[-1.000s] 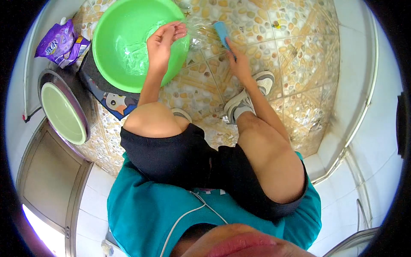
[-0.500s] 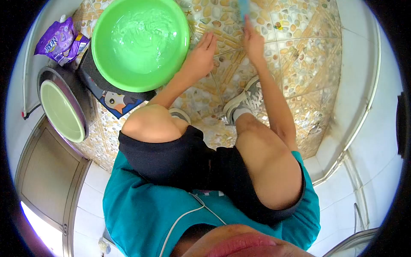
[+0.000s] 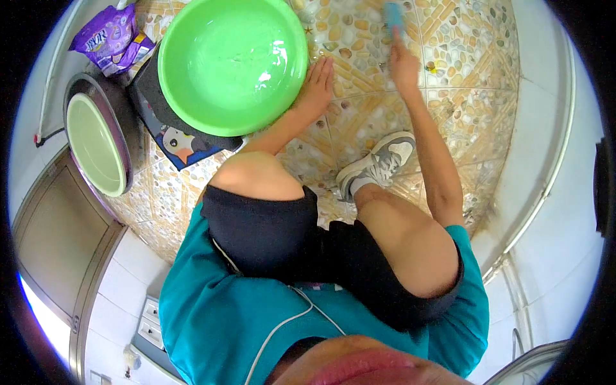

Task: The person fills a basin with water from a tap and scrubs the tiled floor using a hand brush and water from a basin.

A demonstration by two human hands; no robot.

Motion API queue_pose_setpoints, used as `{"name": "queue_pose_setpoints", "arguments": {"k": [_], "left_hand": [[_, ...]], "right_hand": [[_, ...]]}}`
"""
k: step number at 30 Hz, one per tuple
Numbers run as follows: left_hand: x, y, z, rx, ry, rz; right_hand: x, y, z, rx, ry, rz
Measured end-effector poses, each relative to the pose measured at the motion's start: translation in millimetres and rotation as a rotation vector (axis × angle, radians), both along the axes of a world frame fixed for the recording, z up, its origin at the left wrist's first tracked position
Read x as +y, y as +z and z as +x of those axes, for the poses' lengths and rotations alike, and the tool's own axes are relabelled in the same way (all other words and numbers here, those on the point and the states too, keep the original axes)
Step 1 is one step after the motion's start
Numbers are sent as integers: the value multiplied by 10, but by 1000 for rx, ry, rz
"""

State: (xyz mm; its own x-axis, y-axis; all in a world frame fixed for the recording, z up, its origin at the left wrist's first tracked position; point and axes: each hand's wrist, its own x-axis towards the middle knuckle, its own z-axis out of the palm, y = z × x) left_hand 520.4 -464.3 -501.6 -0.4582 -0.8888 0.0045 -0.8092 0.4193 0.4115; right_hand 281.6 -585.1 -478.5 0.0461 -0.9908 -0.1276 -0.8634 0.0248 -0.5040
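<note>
My right hand point(image 3: 404, 69) is wrapped around the handle of a brush point(image 3: 393, 15) with a light blue head and a pinkish neck. The brush head is at the pebble-patterned tiled floor near the top of the view. My left hand point(image 3: 316, 88) has its fingers stretched out beside the right rim of a bright green basin point(image 3: 192, 119). Whether it touches the basin or the floor, I cannot tell. Clear water fills part of the basin, with light glinting on its surface.
On the left are a purple packet point(image 3: 106, 35), a pale green basin point(image 3: 96, 144) leaning with a dark one point(image 3: 80, 86), and a mat with a cartoon bird point(image 3: 179, 144). A brown door point(image 3: 61, 234) stands lower left. A pipe point(image 3: 558, 141) runs along the right wall.
The view has shifted, so most things sit farther right. My left hand has flattened out closer to the basin's rim. The basin's water looks calmer. My right hand still grips the brush.
</note>
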Motion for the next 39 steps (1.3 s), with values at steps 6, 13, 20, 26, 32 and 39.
{"name": "queue_pose_setpoints", "arguments": {"k": [6,13,20,26,32,39], "left_hand": [[-19,123,41,1,10,156],[-149,304,8,-19,27,308],[-142,266,92,66,-17,215],[-102,187,108,-116,-51,150],[-104,161,95,-69,-19,160],[-232,445,217,-85,-91,332]], "right_hand": [[-94,-1,558,-239,530,-107],[124,-150,1001,1,489,-106],[-98,-50,582,-92,228,-56],[126,209,633,66,565,81],[316,-6,731,14,437,37],[-315,-107,-20,-44,131,-67]]}}
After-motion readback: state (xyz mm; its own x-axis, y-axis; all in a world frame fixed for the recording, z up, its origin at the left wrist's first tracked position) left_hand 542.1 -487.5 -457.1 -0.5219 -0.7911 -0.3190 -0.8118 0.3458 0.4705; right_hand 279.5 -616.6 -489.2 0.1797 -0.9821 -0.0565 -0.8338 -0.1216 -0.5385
